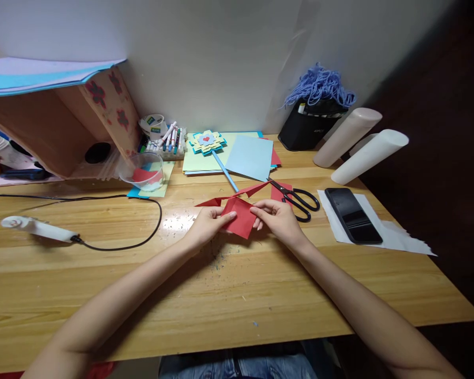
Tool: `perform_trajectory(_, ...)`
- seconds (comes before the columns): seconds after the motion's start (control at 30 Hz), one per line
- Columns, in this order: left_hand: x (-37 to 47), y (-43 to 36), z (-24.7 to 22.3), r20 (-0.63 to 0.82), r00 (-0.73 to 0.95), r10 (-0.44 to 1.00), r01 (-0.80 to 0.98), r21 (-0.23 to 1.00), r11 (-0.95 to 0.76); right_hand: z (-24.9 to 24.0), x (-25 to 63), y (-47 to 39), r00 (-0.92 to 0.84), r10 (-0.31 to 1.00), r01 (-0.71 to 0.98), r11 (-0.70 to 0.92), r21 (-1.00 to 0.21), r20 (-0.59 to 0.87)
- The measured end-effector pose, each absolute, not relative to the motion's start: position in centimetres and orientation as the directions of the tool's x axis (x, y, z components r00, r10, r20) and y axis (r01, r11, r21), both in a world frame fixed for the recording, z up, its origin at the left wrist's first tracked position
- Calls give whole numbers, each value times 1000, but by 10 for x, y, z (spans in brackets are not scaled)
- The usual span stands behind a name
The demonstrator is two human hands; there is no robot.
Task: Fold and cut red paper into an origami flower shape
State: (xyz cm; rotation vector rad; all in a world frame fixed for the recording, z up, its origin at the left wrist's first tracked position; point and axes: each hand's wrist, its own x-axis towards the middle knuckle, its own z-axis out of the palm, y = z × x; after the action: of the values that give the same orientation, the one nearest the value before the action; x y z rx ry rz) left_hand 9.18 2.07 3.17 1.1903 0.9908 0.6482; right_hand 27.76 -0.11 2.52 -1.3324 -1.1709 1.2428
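A small square of red paper [243,218] is held up over the table by both hands. My left hand [211,221] pinches its left edge, thumb on top. At the upper right edge, my right hand [276,218] grips it between thumb and fingers. Red paper strips [256,188] lie just behind the square. Black-handled scissors [296,197] rest to the right, partly over another red paper piece [278,193]. A paper flower [206,141] in blue, yellow and a red centre lies behind, its blue stem [225,171] pointing toward my hands.
Coloured paper sheets [248,155] are stacked at the back, beside markers [171,138] and a clear bowl [142,171]. A corded glue gun [39,227] lies left, near a decorated box [114,116]. On the right are a phone [353,216], two cylinders [369,157] and a black case [312,126] with blue yarn.
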Motion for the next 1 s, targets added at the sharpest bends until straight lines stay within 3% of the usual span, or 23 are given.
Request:
perform_trajectory(0.5,90,26,37,-398,490,776,120,912,392,26,280,-2,-22,996,112,-78,-991,-81)
perform_trajectory(0.67,88,31,42,-376,433,819,122,925,360,33,306,7,-50,998,278,-12,-961,-27)
perform_trajectory(0.73,89,36,49,-347,419,839,116,937,330,33,331,13,86,996,565,-15,-825,40)
perform_trajectory(0.8,91,44,59,-311,402,862,106,950,293,30,355,17,189,977,853,-117,-508,94)
perform_trajectory(0.87,94,54,71,-273,383,883,95,962,256,25,372,20,190,981,947,-176,-268,29)
perform_trajectory(1.0,101,70,92,-183,373,910,74,983,168,18,375,22,183,980,976,-190,-106,-71)
